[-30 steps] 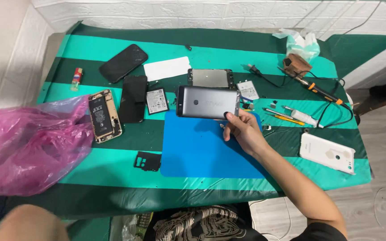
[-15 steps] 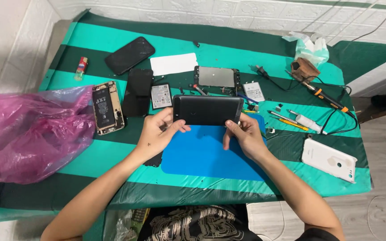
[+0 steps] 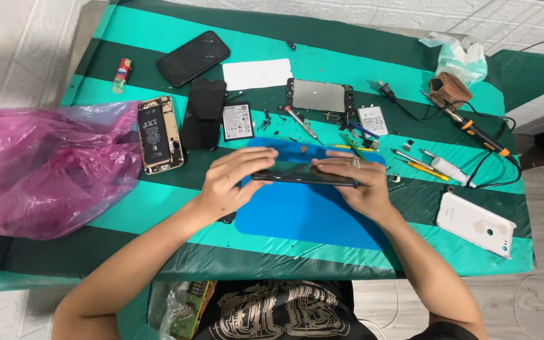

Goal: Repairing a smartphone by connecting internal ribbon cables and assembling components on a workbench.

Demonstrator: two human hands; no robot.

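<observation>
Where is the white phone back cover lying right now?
In the head view, the white back cover lies alone at the table's right end, right of the blue mat, below the soldering iron.

A glossy dark phone [image 3: 303, 174] over a smooth matt blue mat [image 3: 303, 217], beside crinkled shiny pink plastic bag [image 3: 39, 167].

Phone parts and repair tools spread over a green striped cloth [image 3: 158, 201].

A crumpled pink plastic bag [image 3: 39, 167] lies at the left edge. Beside it sits an opened phone [image 3: 158, 134] with its battery showing, then a black phone [image 3: 204, 123] and a loose battery [image 3: 237, 121]. Farther back are a cracked dark phone [image 3: 192, 58], a small lighter [image 3: 121, 70] and a white sheet [image 3: 257, 73]. On the right lie a soldering iron [image 3: 473, 132] and a white back cover [image 3: 475, 224].
</observation>
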